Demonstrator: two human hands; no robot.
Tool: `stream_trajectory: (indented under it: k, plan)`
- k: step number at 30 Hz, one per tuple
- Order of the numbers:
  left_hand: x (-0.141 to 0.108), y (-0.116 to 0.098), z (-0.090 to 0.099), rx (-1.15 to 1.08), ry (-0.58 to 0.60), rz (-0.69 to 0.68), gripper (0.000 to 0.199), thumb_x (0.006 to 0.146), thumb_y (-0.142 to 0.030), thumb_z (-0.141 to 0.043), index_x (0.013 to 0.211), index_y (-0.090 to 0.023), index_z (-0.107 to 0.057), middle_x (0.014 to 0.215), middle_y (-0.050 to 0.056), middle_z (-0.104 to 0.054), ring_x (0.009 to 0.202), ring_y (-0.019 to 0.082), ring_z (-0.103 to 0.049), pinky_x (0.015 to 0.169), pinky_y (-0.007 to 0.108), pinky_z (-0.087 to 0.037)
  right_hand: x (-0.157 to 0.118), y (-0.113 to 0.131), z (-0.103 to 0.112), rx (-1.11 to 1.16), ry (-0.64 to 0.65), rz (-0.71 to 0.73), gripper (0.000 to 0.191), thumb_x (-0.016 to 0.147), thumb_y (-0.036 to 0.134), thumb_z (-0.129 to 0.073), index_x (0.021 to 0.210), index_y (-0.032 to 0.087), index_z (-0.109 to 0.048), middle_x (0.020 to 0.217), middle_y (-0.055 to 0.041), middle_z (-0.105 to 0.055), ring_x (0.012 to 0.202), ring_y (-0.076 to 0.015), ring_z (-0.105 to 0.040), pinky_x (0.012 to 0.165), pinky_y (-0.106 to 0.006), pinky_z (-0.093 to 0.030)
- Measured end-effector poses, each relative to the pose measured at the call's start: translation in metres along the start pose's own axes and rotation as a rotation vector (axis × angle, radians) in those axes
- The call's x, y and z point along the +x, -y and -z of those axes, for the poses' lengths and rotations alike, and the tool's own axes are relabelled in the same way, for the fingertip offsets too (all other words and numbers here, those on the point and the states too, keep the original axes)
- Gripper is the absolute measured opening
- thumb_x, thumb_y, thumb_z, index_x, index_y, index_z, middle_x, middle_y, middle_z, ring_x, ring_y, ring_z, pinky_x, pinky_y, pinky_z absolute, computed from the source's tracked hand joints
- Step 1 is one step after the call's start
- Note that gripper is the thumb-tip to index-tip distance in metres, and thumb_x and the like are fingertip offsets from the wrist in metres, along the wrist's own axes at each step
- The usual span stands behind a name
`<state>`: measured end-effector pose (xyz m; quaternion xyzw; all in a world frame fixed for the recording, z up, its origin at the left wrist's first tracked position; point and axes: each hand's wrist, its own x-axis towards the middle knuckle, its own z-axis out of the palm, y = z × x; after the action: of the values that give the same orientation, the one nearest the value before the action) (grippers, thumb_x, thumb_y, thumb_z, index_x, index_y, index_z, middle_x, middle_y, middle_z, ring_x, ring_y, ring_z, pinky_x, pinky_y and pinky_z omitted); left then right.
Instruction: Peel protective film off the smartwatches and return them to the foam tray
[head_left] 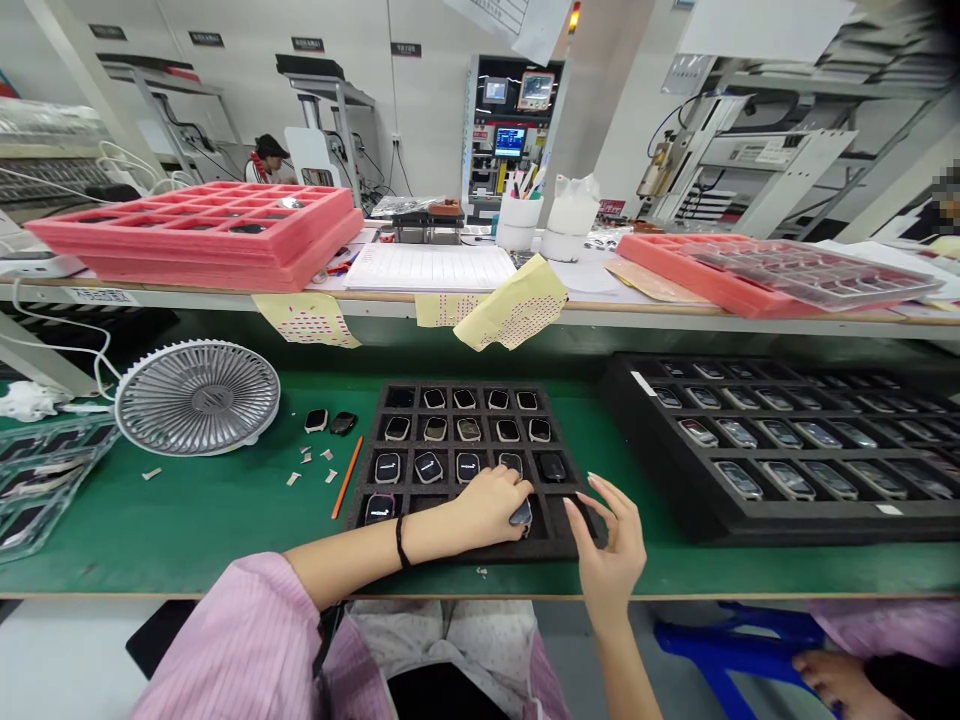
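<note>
A black foam tray (442, 447) lies on the green mat, with square watch faces in many of its compartments. My left hand (491, 510) reaches over the tray's front rows, its fingers closed on a watch (522, 512) near the front right compartments. The palm and wrist hide some of the front row. Close to the tray's front right corner, my right hand (611, 540) is raised with thumb and fingers apart, holding nothing. One watch (381, 507) with a lit screen sits in the front left compartment.
Left of the tray are an orange stick (347, 478), two watch pieces (316, 420), small scraps and a round fan (198, 397). On the right stands a stack of black trays (757, 522) holding watches. Pink foam trays (202, 240) rest on the shelf. A person's hand (844, 680) shows lower right.
</note>
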<state>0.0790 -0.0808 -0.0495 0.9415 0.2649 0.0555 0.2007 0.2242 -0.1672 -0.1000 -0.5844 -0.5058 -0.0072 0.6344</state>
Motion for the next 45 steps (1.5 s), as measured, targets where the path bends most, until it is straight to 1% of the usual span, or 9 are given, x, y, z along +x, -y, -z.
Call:
stream_trajectory:
  k: [4,9,15,24,29,34,37,41,45]
  plan:
    - [0.004,-0.003,-0.002,0.195,0.085,-0.065,0.039,0.071,-0.019,-0.072,0.106,-0.011,-0.056,0.104,0.017,-0.062,0.098,0.031,-0.057,0.077,0.038,-0.046,-0.002,-0.003,-0.001,0.022,-0.009,-0.061,0.025,0.088,0.025,-0.056,0.112,0.020,-0.062,0.113,-0.0123,-0.060,0.102,-0.0248,-0.060,0.079,-0.043,-0.056]
    - [0.006,-0.003,-0.018,0.276,0.088,-0.150,0.029,0.079,-0.013,-0.060,0.108,-0.015,-0.055,0.104,0.015,-0.064,0.100,0.029,-0.054,0.076,0.037,-0.044,-0.007,-0.009,-0.002,0.006,0.021,-0.079,0.022,0.091,0.026,-0.051,0.107,0.019,-0.065,0.111,-0.0121,-0.061,0.103,-0.0259,-0.059,0.080,-0.045,-0.055]
    - [0.015,-0.015,-0.038,0.328,0.063,0.026,0.030,0.078,-0.008,-0.056,0.108,-0.008,-0.054,0.094,0.025,-0.065,0.089,0.033,-0.056,0.070,0.038,-0.040,-0.009,-0.012,0.002,-0.019,0.023,-0.025,0.021,0.091,0.026,-0.050,0.102,0.019,-0.066,0.106,-0.0118,-0.063,0.098,-0.0257,-0.061,0.079,-0.047,-0.054]
    - [0.008,0.000,-0.007,0.238,0.080,-0.122,0.041,0.074,-0.025,-0.066,0.111,-0.013,-0.053,0.087,0.014,-0.065,0.086,0.029,-0.057,0.065,0.034,-0.043,-0.013,-0.006,-0.002,-0.005,0.031,-0.077,0.024,0.093,0.031,-0.046,0.099,0.018,-0.066,0.102,-0.0116,-0.064,0.094,-0.0253,-0.061,0.081,-0.045,-0.050]
    - [-0.001,0.012,0.000,-0.016,-0.031,-0.054,0.051,0.065,-0.032,-0.074,0.110,-0.020,-0.054,0.093,0.007,-0.065,0.084,0.024,-0.062,0.065,0.027,-0.044,-0.007,-0.007,-0.006,0.061,0.087,-0.302,0.035,0.093,0.043,-0.044,0.104,0.017,-0.065,0.105,-0.0119,-0.063,0.093,-0.0244,-0.060,0.083,-0.043,-0.048]
    - [-0.024,0.017,0.003,-0.233,-0.236,0.045,0.051,0.069,-0.027,-0.071,0.115,-0.022,-0.050,0.102,0.005,-0.066,0.092,0.024,-0.064,0.076,0.028,-0.046,-0.002,0.000,-0.015,0.346,0.331,-0.547,0.041,0.092,0.047,-0.046,0.118,0.017,-0.057,0.090,-0.0075,-0.065,0.069,-0.0183,-0.064,0.061,-0.033,-0.056]
    - [-0.043,0.016,0.006,-0.236,-0.314,0.095,0.048,0.073,-0.023,-0.068,0.117,-0.022,-0.051,0.108,0.008,-0.065,0.099,0.025,-0.061,0.082,0.031,-0.046,-0.005,0.015,-0.034,0.440,0.556,-0.547,0.043,0.091,0.043,-0.049,0.127,0.020,-0.051,0.099,-0.0092,-0.068,0.079,-0.0207,-0.067,0.065,-0.033,-0.058]
    - [-0.069,0.014,0.009,-0.204,-0.369,0.166,0.048,0.075,-0.013,-0.062,0.121,-0.022,-0.050,0.116,0.008,-0.062,0.108,0.025,-0.056,0.089,0.034,-0.045,-0.015,0.034,-0.072,0.465,0.604,-0.428,0.037,0.085,0.039,-0.060,0.117,0.022,-0.059,0.114,-0.0082,-0.066,0.101,-0.0236,-0.063,0.074,-0.031,-0.056]
    - [-0.098,0.033,0.018,-0.266,-0.369,0.256,0.047,0.074,-0.025,-0.069,0.118,-0.023,-0.051,0.116,0.006,-0.060,0.105,0.023,-0.057,0.085,0.031,-0.047,-0.025,0.043,-0.097,0.559,0.735,-0.562,0.040,0.085,0.047,-0.056,0.114,0.020,-0.061,0.086,-0.0046,-0.068,0.063,-0.0170,-0.062,0.043,-0.024,-0.045]
